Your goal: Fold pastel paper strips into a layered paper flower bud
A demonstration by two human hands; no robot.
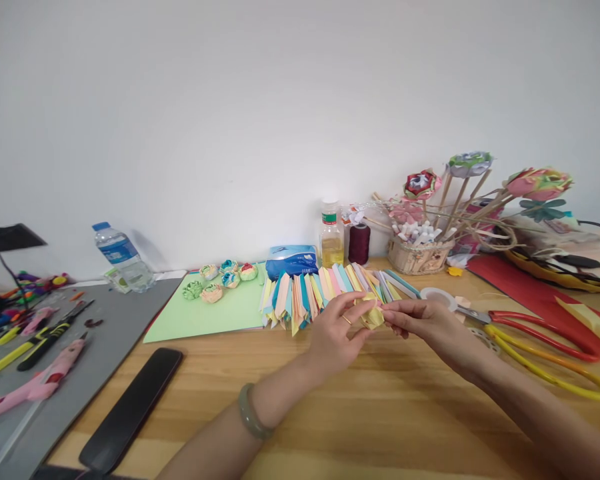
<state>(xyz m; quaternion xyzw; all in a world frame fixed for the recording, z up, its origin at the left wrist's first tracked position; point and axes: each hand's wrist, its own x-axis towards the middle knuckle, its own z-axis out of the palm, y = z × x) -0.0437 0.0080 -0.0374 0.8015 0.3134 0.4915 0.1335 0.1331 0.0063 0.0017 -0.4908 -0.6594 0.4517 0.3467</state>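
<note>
Between my hands, above the wooden table (280,407), is a small yellow folded paper piece (374,316). My left hand (337,330) grips it from the left with the fingers curled round it; a ring and a green bangle show on that side. From the right, my right hand (423,323) pinches its edge between thumb and fingertips. Just behind lies a row of folded paper strips (300,297) in yellow, blue, peach and pink. Several finished paper flowers (213,292) rest on a light green sheet (180,327) further left.
Large red-and-yellow-handled scissors (545,340) and a tape roll (439,298) lie on the right. A tissue pack (292,260), glue bottle (333,240), thread spool (359,244) and basket (420,257) stand behind. Left are a black case (133,407), pink glue gun (45,380) and water bottle (123,257).
</note>
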